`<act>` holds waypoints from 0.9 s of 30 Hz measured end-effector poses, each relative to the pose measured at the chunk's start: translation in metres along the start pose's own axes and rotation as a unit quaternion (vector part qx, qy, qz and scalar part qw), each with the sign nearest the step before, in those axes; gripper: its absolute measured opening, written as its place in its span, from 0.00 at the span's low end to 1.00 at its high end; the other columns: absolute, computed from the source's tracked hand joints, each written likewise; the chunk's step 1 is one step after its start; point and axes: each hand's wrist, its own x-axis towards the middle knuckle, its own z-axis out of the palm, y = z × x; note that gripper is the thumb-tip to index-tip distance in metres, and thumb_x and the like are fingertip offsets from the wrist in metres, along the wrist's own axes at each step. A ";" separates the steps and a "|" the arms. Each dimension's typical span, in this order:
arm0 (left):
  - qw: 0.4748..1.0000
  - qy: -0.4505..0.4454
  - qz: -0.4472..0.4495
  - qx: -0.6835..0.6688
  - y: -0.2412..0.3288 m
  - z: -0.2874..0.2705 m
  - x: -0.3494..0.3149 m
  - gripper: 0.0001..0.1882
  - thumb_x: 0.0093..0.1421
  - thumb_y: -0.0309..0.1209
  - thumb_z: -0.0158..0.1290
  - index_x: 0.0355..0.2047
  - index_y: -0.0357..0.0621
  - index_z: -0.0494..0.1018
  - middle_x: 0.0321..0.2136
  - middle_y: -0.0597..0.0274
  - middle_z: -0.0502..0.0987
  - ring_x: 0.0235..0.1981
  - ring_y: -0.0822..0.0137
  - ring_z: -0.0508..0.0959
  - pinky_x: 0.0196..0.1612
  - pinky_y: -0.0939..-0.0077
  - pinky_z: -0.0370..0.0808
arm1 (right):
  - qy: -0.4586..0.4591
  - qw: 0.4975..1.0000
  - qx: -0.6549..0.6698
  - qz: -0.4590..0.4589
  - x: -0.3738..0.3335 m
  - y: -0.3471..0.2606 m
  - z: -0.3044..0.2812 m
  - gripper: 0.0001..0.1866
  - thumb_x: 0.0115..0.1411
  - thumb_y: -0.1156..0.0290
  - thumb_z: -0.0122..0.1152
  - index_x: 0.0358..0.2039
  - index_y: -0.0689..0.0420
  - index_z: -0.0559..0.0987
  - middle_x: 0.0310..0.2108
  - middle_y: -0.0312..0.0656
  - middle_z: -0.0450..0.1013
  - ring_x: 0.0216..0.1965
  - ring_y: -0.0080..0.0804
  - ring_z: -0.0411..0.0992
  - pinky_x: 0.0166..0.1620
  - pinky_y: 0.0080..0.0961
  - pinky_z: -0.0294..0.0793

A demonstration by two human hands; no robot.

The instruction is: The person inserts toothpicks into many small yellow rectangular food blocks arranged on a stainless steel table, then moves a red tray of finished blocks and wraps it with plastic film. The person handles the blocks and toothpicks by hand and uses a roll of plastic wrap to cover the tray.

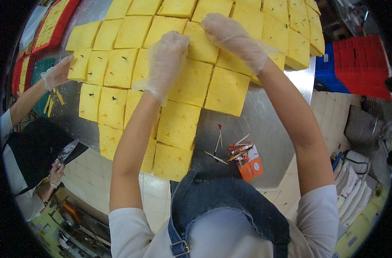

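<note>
Rows of yellow sponge-cake-like squares (179, 122) cover the metal table (275, 114), many marked with a small dark or orange fleck. My left hand (168, 60), in a clear plastic glove, is over the middle squares with its fingers curled closed. Whatever those fingers hold, if anything, is hidden. Farther right, my right hand (232, 36), also gloved, bends its fingers down at a far square; its fingertips are hidden. Near my apron lie several thin wooden sticks (216, 159), some with red or dark tips, beside and on an orange printed packet (250, 169).
At left, a co-worker's gloved hand (58, 72) touches an edge square; their other hand (56, 174) grips a knife (68, 150). Red trays (58, 26) with yellow pieces stand far left. Red crates (361, 66) and blue crates (331, 71) are stacked beyond the table's right edge.
</note>
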 end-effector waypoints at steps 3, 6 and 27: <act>0.999 -0.020 -0.023 0.017 0.001 0.001 0.004 0.05 0.49 0.27 0.54 0.28 0.45 0.71 0.27 0.58 0.72 0.31 0.57 0.73 0.34 0.67 0.71 | 0.022 1.000 -0.018 0.011 0.000 -0.009 -0.001 0.06 0.52 0.70 0.51 0.28 0.58 0.71 0.30 0.46 0.69 0.35 0.45 0.68 0.36 0.35 0.69; 0.999 0.011 -0.023 -0.022 0.013 -0.015 0.005 0.05 0.50 0.28 0.54 0.28 0.45 0.71 0.26 0.58 0.71 0.31 0.57 0.73 0.34 0.67 0.71 | 0.092 0.993 0.043 0.057 -0.023 -0.037 -0.034 0.06 0.53 0.70 0.51 0.27 0.58 0.71 0.28 0.46 0.69 0.33 0.45 0.69 0.35 0.36 0.69; 0.961 -0.198 -0.191 -0.018 0.176 -0.018 -0.180 0.06 0.53 0.27 0.46 0.32 0.43 0.67 0.23 0.55 0.72 0.23 0.54 0.75 0.24 0.63 0.72 | -0.158 0.915 0.168 0.331 -0.194 -0.143 -0.019 0.07 0.50 0.71 0.53 0.25 0.61 0.74 0.29 0.51 0.73 0.31 0.44 0.72 0.35 0.35 0.71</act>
